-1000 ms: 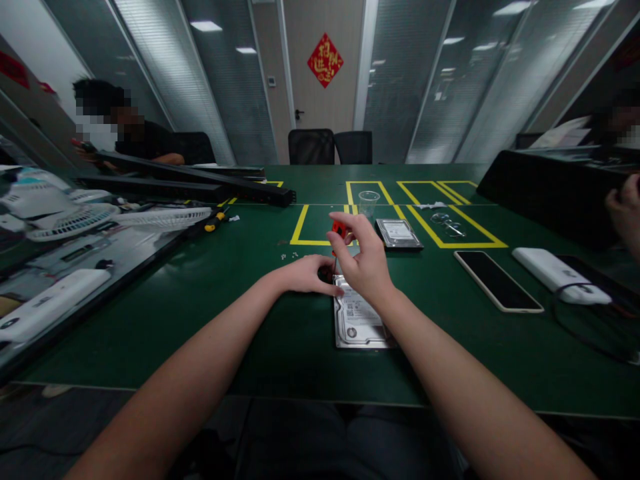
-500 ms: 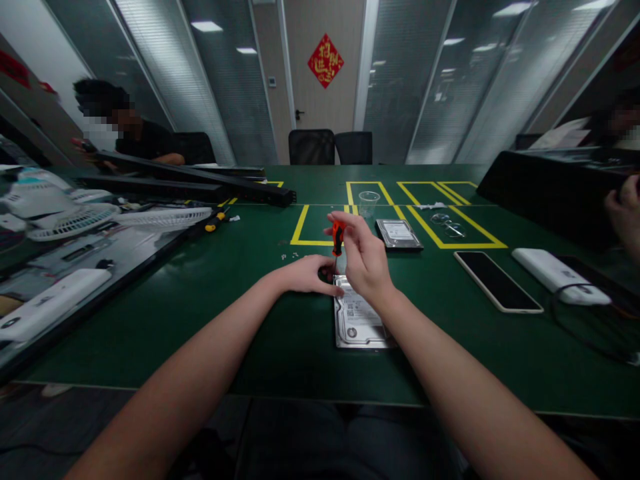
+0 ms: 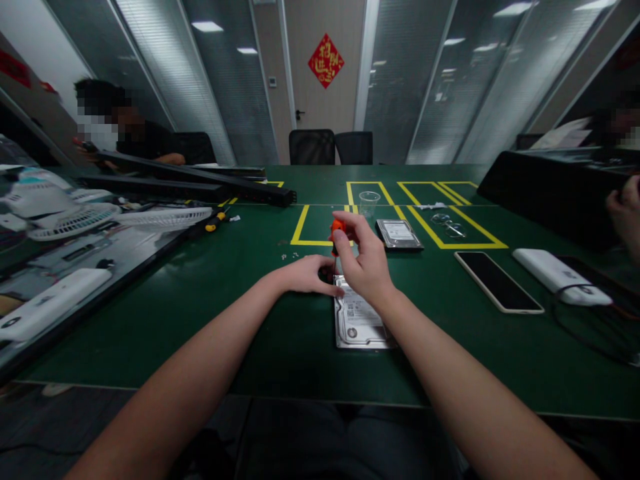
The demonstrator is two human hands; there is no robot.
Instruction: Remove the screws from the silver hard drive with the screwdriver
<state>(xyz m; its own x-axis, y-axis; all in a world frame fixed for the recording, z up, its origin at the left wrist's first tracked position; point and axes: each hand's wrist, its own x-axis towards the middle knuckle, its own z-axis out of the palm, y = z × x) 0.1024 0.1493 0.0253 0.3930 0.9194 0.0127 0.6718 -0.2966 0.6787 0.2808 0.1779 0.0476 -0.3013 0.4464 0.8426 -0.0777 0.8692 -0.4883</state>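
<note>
A silver hard drive (image 3: 364, 328) lies label side up on the green table in front of me. My right hand (image 3: 367, 260) is closed round the orange-red handle of a screwdriver (image 3: 339, 227), which stands upright with its tip at the drive's far left corner. My left hand (image 3: 311, 274) grips that same corner, thumb on the drive's top and fingers curled behind the screwdriver shaft. Several tiny screws (image 3: 289, 256) lie beyond my left hand. A second hard drive (image 3: 399, 234) sits farther back, right of my right hand.
To the right are a phone (image 3: 499, 282), a white device (image 3: 561, 275) with a black cable, and glasses (image 3: 449, 226). A clear cup (image 3: 369, 203) stands at the back. Left are a yellow-black screwdriver (image 3: 215, 223), fan parts (image 3: 80, 220) and black bars (image 3: 200, 175). Other people sit at both sides.
My right hand's fingers have turned on the screwdriver handle, the thumb now lying up against it. My left hand and the hard drive have kept their place.
</note>
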